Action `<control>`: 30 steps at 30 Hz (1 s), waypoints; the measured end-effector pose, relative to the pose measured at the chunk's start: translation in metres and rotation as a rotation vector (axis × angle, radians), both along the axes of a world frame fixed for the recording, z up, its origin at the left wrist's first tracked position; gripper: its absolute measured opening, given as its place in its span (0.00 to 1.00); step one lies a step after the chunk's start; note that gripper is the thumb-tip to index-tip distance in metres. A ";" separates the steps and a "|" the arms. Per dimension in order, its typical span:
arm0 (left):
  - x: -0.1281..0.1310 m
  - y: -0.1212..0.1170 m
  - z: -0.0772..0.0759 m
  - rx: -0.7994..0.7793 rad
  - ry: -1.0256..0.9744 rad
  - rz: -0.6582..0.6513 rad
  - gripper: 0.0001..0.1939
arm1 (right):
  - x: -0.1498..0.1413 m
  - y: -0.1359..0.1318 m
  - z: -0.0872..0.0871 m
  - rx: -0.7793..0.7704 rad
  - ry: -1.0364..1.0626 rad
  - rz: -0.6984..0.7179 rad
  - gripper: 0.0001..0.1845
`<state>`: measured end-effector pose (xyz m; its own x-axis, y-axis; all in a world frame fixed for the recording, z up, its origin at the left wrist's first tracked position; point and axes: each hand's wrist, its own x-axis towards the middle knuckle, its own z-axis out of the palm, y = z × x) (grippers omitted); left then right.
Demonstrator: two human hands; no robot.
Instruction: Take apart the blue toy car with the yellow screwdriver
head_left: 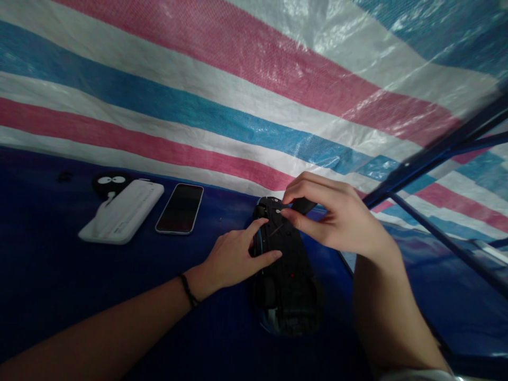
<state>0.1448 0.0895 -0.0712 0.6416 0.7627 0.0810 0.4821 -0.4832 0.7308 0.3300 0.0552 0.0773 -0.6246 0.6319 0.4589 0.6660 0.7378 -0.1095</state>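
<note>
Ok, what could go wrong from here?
The small silvery part pinched by the right hand could slip and be hard to spot on the dark blue sheet. The black toy car might also shift, since the left hand seems only to steady it from one side.

a thin black bracelet point(189, 291) circles the left wrist behind the left hand point(232, 259); a pale sleeve point(416, 375) shows past the right forearm point(391, 317).

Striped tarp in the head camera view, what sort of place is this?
Probably a makeshift tarp shelter, not a regular room: a pink, blue and white striped woven tarp forms the backdrop, a dark blue sheet covers the surface, and blue metal poles brace it.
</note>
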 end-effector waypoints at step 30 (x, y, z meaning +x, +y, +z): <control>0.000 -0.001 0.002 0.006 0.002 -0.015 0.39 | 0.002 0.005 -0.004 -0.044 -0.005 -0.012 0.03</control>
